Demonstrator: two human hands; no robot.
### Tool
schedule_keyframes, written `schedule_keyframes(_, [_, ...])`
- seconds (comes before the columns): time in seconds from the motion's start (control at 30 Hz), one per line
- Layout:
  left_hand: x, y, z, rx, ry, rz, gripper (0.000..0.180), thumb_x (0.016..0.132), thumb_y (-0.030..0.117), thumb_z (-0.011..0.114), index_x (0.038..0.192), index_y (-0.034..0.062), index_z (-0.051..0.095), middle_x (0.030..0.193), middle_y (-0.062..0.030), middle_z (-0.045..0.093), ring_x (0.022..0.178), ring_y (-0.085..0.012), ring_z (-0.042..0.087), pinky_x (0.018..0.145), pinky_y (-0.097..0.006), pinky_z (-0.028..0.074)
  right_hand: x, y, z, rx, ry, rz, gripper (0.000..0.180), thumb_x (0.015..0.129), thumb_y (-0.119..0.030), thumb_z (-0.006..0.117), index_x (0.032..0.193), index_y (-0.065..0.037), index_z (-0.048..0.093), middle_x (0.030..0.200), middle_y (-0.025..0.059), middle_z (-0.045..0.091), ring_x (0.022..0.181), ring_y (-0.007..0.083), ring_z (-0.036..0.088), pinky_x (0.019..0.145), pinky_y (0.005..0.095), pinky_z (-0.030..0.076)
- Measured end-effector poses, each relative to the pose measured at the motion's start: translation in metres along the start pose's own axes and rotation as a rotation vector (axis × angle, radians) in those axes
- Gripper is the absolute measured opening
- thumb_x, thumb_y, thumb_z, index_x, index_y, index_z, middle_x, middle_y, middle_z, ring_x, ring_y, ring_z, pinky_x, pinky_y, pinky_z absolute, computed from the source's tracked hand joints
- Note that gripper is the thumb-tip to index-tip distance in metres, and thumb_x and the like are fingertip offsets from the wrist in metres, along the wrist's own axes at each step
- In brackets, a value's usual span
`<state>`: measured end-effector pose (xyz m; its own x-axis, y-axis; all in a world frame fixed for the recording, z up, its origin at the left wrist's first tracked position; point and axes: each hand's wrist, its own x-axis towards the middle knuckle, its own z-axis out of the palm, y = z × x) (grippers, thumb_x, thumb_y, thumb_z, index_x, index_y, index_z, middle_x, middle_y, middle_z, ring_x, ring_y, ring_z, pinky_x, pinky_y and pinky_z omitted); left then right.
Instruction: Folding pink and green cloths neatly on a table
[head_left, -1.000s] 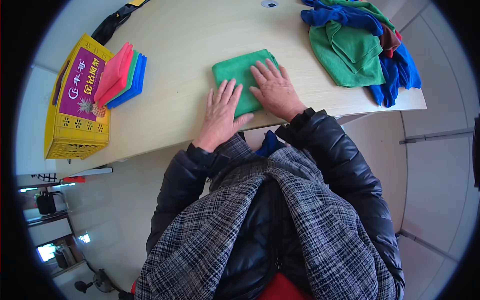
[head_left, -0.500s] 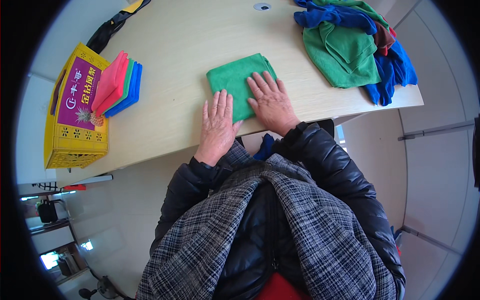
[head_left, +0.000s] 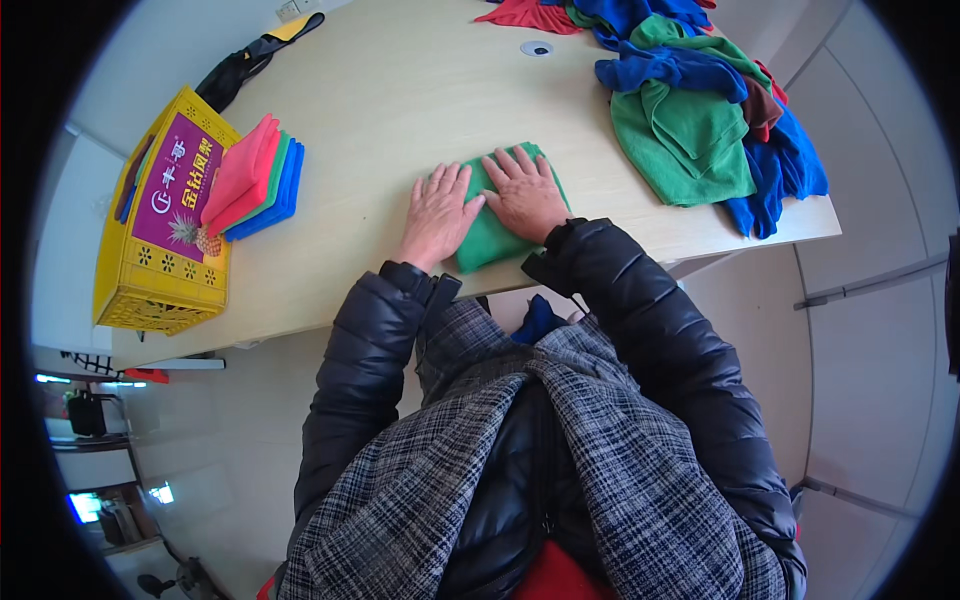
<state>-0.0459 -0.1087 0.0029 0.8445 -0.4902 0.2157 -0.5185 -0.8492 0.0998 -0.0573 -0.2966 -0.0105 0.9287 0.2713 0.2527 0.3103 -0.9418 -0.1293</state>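
Note:
A folded green cloth (head_left: 487,238) lies near the front edge of the light wooden table (head_left: 400,90). My left hand (head_left: 437,212) rests flat with its fingers spread, half on the cloth's left side and half on the table. My right hand (head_left: 524,192) lies flat on top of the cloth, covering most of it. Neither hand grips anything. A heap of loose cloths (head_left: 700,110) in blue, green, red and brown sits to the right, apart from my hands.
A yellow plastic crate (head_left: 160,240) stands at the table's left end, with a stack of folded red, green and blue cloths (head_left: 255,180) leaning against it. A black strap (head_left: 245,60) lies at the far left. A round grommet (head_left: 536,47) is set in the tabletop.
The green cloth has become narrower under my hands. My left hand has moved right, onto its left side, and both hands now lie close together.

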Motion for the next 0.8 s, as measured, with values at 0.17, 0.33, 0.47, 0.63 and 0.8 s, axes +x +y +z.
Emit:
schedule_keyframes(0.17, [-0.005, -0.008, 0.019, -0.078, -0.018, -0.067, 0.063, 0.105, 0.045, 0.045, 0.152, 0.0044, 0.039, 0.158, -0.0172, 0.039, 0.149, -0.0334, 0.032, 0.121, -0.054, 0.024, 0.001, 0.016, 0.002, 0.053, -0.032, 0.018, 0.059, 0.103, -0.044, 0.045, 0.153, -0.013, 0.042, 0.158, 0.0143, 0.040, 0.148, 0.0375, 0.032, 0.121, 0.0554, 0.024])
schedule_keyframes(0.33, [-0.014, -0.001, 0.008, 0.012, 0.013, -0.115, 0.065, 0.105, 0.046, 0.042, 0.154, 0.0034, 0.035, 0.160, -0.0170, 0.035, 0.150, -0.0334, 0.030, 0.122, -0.053, 0.022, -0.001, 0.025, -0.002, 0.028, -0.018, 0.086, 0.059, 0.103, -0.045, 0.045, 0.153, -0.012, 0.041, 0.159, 0.0144, 0.039, 0.148, 0.0379, 0.032, 0.120, 0.0555, 0.024])
schedule_keyframes(0.47, [-0.043, 0.019, 0.002, -0.022, 0.090, 0.018, 0.067, 0.102, 0.043, 0.052, 0.152, 0.0019, 0.038, 0.160, -0.0173, 0.035, 0.150, -0.0332, 0.031, 0.121, -0.054, 0.023, -0.012, 0.016, -0.008, -0.010, 0.023, 0.075, 0.059, 0.103, -0.043, 0.046, 0.153, -0.011, 0.042, 0.159, 0.0150, 0.039, 0.149, 0.0380, 0.031, 0.120, 0.0554, 0.025])
schedule_keyframes(0.63, [-0.073, 0.043, -0.007, -0.084, 0.065, 0.105, 0.069, 0.094, 0.033, 0.066, 0.149, 0.0001, 0.041, 0.159, -0.0177, 0.036, 0.148, -0.0328, 0.032, 0.122, -0.052, 0.024, -0.037, -0.008, -0.008, 0.046, 0.065, -0.023, 0.058, 0.103, -0.042, 0.046, 0.152, -0.010, 0.043, 0.159, 0.0157, 0.039, 0.149, 0.0376, 0.031, 0.121, 0.0550, 0.024])
schedule_keyframes(0.8, [-0.073, 0.039, 0.000, -0.096, 0.097, 0.127, 0.071, 0.089, 0.025, 0.072, 0.148, -0.0008, 0.042, 0.156, -0.0173, 0.039, 0.147, -0.0325, 0.034, 0.121, -0.048, 0.027, -0.040, -0.002, -0.006, 0.089, 0.048, -0.061, 0.057, 0.104, -0.042, 0.046, 0.151, -0.010, 0.044, 0.158, 0.0154, 0.039, 0.149, 0.0371, 0.031, 0.121, 0.0539, 0.023])
